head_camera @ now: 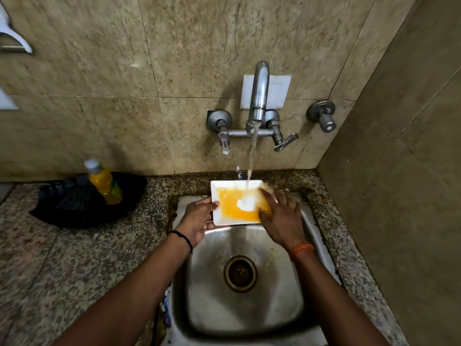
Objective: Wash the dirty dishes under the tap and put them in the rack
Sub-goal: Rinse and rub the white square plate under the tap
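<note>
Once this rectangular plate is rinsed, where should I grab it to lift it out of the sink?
Probably by the short left rim of the white plate, from the left, as the left hand holds it now: that edge is bare, while yellow residue covers the middle and the right hand covers the right end.

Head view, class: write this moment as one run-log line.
step: rinsing | white rectangular plate with yellow residue: under running metal tap | left hand: grips plate edge | right hand: rubs plate, blurred | steel sink: below

One white rectangular plate (225, 204) smeared with yellow sits at the sink's (249, 313) twelve o'clock edge. One tap (259, 96), two lever handles, one separate wall valve (323, 116). One yellow bottle (104, 182) stands on one black tray (67, 208) at nine o'clock; two hands.
</note>
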